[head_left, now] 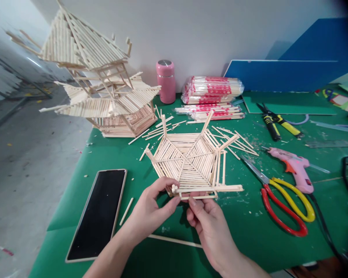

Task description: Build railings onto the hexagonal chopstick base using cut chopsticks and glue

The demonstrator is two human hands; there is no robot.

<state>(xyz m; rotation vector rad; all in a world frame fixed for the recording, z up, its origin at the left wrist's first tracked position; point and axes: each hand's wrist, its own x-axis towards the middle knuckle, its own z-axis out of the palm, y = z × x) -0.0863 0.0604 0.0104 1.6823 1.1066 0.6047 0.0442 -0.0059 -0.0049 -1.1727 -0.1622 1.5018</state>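
While both hands angle inward, their fingers [171,206] pinch the stick frame [187,158] (near edge).

Green table [104,154] | phone [97,214] left of hands; scissors [268,181], pink glue gun [292,166] right; pink flask [166,83] beyond

Pale wall [191,31] behind my green-covered table [101,154]; grey floor [31,162] at left, speckled with small scraps. White glare, upper left.

Pale sticks [165,170] appear wooden and matt. The phone screen [100,214] is black and glossy; the scissor blades [254,168] are metal.
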